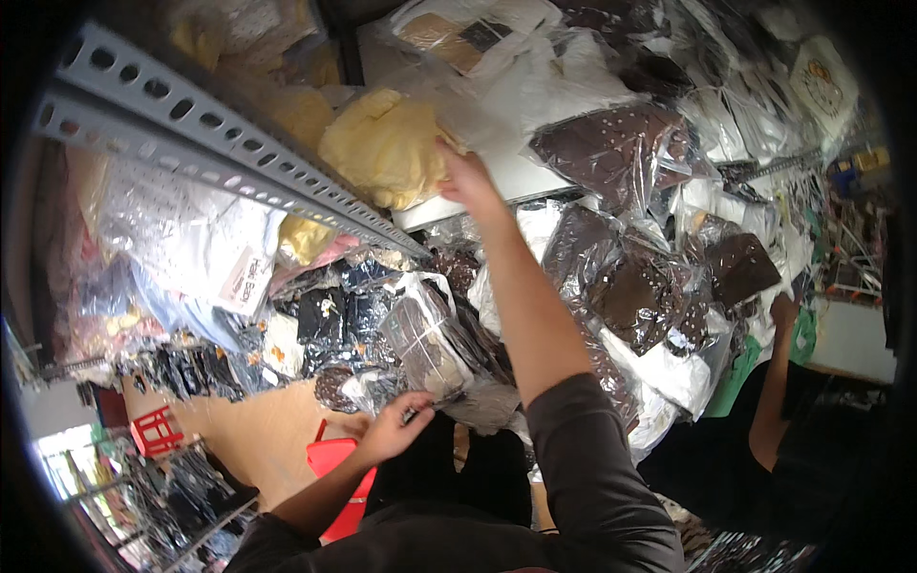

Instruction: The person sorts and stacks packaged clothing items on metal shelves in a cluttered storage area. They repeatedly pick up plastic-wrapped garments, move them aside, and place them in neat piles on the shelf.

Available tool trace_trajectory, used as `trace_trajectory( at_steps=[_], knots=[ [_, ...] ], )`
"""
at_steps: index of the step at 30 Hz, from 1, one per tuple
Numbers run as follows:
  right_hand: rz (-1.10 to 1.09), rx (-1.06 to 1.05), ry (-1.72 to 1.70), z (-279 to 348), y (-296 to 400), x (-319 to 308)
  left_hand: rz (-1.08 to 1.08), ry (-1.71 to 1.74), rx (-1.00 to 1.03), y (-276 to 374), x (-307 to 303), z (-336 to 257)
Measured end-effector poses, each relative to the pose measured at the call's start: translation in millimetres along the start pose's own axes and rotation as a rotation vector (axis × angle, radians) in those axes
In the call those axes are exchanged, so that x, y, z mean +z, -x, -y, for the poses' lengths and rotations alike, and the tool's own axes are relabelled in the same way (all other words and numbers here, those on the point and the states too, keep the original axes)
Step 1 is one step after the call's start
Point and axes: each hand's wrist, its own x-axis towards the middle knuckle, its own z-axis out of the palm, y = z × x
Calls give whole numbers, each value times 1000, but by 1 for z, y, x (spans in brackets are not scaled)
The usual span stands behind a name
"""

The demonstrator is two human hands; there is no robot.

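Observation:
My right hand (pixel 462 172) reaches up to a white shelf board (pixel 516 172), its fingers at the right edge of a yellow folded garment (pixel 387 150); whether they grip it is hard to tell. To the right on the board lies a brown dotted garment in clear plastic (pixel 609 150). My left hand (pixel 397 426) is low in front of my body, its fingers apart, beside a tied bundle of bagged garments (pixel 423 344). A small round dark dotted bundle (pixel 335 389) lies just left of that bundle.
A perforated metal shelf post (pixel 215 129) slants across the left. Bagged brown garments (pixel 630 294) are heaped at the right, where a co-worker's arm (pixel 774 387) reaches in. Red plastic chair (pixel 333 458) and red stool (pixel 156 431) stand on the floor, near hanging clothes (pixel 193 487).

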Motion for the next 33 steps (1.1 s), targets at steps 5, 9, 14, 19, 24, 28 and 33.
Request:
trace_trajectory(
  at_steps=[5,9,14,19,24,28,33],
  knots=[
    [-14,-289,-81,-24,-56,79,147,44,61,-19,21,-29],
    [125,-600,-27,-9,-78,121,151,-20,110,-39,19,-51],
    [100,-605,670,23,-59,94,-23,-276,232,-120,5,-55],
    [-347,-509,1492,-21,-35,-61,-450,595,320,-282,-21,-151],
    [-739,-620,1503,-26,0,-145,-741,335,160,-480,-29,-177],
    [-788,-663,1460,-28,-2,-145,-987,106,121,-544,-56,-196],
    [-793,-735,1433,-26,-3,-140,-670,688,147,-562,-62,-221]
  ],
)
